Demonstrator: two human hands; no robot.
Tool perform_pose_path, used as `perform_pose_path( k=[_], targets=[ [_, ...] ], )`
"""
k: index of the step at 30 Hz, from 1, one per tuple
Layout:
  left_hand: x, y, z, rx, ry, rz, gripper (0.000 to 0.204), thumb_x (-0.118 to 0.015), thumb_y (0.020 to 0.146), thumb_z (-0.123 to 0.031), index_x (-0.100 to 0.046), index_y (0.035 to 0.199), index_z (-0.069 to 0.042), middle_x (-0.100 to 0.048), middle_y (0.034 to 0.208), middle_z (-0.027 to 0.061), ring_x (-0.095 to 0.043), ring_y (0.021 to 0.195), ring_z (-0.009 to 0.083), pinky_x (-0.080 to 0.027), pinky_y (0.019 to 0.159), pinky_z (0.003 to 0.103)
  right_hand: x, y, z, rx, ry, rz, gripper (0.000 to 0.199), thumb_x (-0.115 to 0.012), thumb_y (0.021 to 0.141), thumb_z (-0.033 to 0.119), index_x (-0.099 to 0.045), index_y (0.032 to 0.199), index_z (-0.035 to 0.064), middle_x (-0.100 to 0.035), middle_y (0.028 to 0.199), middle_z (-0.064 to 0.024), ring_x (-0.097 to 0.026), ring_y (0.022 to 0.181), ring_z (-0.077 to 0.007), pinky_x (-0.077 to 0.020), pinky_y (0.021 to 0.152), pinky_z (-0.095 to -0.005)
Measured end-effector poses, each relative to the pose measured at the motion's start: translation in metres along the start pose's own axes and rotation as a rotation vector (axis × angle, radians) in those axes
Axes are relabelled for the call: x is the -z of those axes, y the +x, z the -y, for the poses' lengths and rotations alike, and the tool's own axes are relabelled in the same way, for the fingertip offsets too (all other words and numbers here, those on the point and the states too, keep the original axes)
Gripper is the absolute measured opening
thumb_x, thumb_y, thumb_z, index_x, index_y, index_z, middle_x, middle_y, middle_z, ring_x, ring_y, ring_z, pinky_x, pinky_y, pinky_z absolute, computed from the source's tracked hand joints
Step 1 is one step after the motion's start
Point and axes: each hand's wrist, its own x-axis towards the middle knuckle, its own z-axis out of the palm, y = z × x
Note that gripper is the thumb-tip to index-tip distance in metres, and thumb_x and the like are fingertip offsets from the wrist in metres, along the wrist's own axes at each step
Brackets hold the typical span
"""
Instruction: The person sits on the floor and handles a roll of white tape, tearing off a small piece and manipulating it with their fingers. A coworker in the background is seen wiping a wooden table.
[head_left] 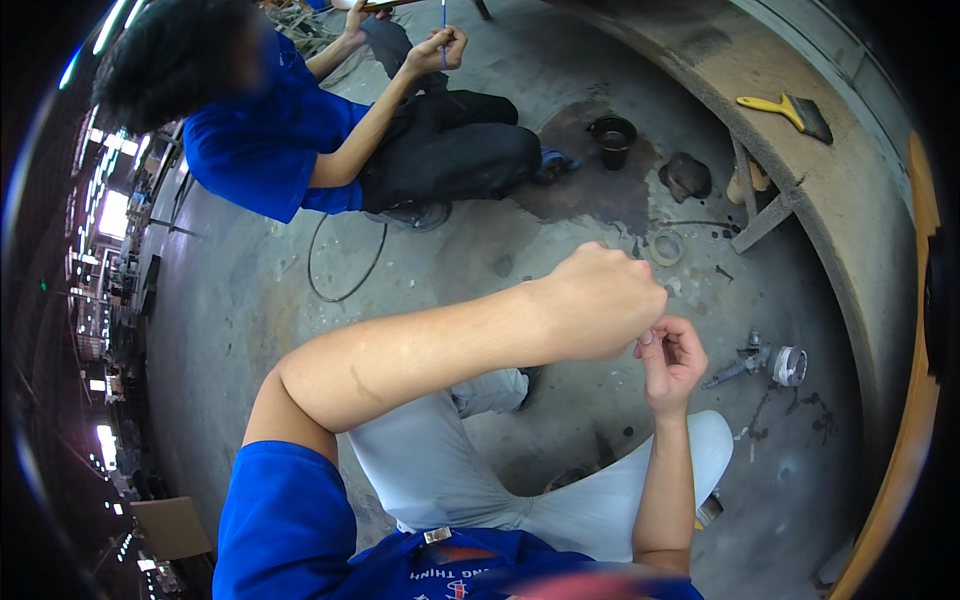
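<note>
Hands meet: left hand (600, 305) fisted, hiding right hand's (672, 362) curled fingers' contents, perhaps nothing; spray gun (765, 363) nearby.

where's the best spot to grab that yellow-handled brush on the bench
Grip the yellow-handled brush by its handle, coming from above on the handle's free end. It lies flat on the wooden bench, the handle pointing away from the dark bristles with bare wood around it, so fingers would likely close there without touching the bristles.

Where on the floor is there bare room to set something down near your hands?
Bare concrete lies left of the left hand, between the wire loop and the knee. Right of the right hand it is crowded: a metal tool, a tape ring and scraps. The dark stain holds a black cup.
</note>
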Motion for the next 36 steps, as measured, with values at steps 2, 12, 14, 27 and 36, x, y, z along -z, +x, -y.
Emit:
perform_pose_path(
  k=[2,12,14,27,36],
  targets=[
    [-0.002,-0.004,0.004,0.011,0.005,-0.009,0.006,-0.072,0.072,-0.005,-0.074,0.074,0.0,-0.072,0.075,0.021,-0.075,0.071,0.0371,-0.059,0.063,0.045,-0.004,0.001,-0.003,-0.025,0.029,0.005,0.008,-0.071,0.096,-0.002,-0.066,0.101,-0.0043,-0.07,0.091,-0.0071,-0.062,0.079,-0.0117,-0.0493,0.072,-0.0256],
    [-0.005,-0.028,0.014,0.076,-0.025,-0.041,0.01,-0.076,0.08,-0.01,-0.073,0.081,-0.001,-0.073,0.079,0.0154,-0.076,0.076,0.0345,-0.06,0.066,0.044,-0.023,0.004,-0.014,-0.02,0.031,0.057,0.007,-0.071,0.094,-0.003,-0.065,0.099,-0.0037,-0.068,0.089,-0.007,-0.062,0.081,-0.0119,-0.049,0.075,-0.026],
    [-0.004,-0.03,0.019,0.087,-0.011,-0.028,0.011,-0.077,0.08,-0.011,-0.073,0.081,-0.001,-0.073,0.079,0.0148,-0.076,0.077,0.0341,-0.06,0.067,0.043,-0.024,0.005,-0.012,-0.009,0.019,0.065,0.008,-0.071,0.094,-0.002,-0.065,0.099,-0.0033,-0.068,0.087,-0.007,-0.061,0.08,-0.0118,-0.0486,0.074,-0.0256],
    [-0.002,-0.032,0.027,0.087,-0.019,-0.041,0.012,-0.079,0.075,-0.008,-0.072,0.081,0.0,-0.073,0.076,0.0178,-0.076,0.074,0.0353,-0.06,0.064,0.045,-0.028,0.004,-0.014,0.003,0.098,0.099,0.013,-0.073,0.094,-0.002,-0.066,0.105,-0.0037,-0.069,0.093,-0.0081,-0.062,0.081,-0.0126,-0.0497,0.074,-0.026],
    [-0.008,-0.008,0.034,0.026,-0.057,-0.038,0.015,-0.079,0.073,-0.01,-0.071,0.08,0.0,-0.073,0.076,0.0194,-0.076,0.074,0.0371,-0.06,0.064,0.045,-0.024,0.009,-0.014,-0.069,0.033,0.026,0.011,-0.074,0.093,-0.004,-0.068,0.102,-0.0046,-0.071,0.092,-0.0085,-0.065,0.081,-0.0131,-0.0521,0.075,-0.027]
  ],
)
